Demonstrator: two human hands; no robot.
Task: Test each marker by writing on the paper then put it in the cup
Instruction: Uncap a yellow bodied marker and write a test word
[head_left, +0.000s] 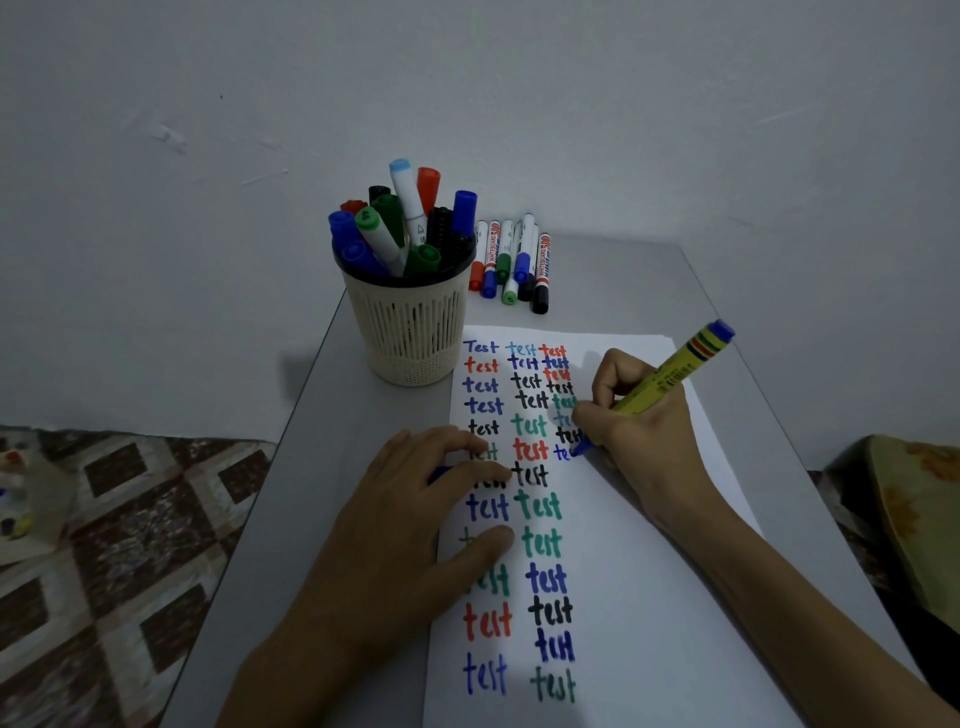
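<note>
Hands split the work: right hand (644, 415) pinches the yellow marker (675, 370), tip on the paper (649, 597), barrel slanting up and right, away from the cup (410, 322). Left hand (415, 499) lies flat, pressing the paper. Cup stands forward-left of the right hand, beyond the left fingers.

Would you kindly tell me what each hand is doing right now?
Left hand: open, pressing flat on the paper.
Right hand: gripping the yellow marker.
</note>
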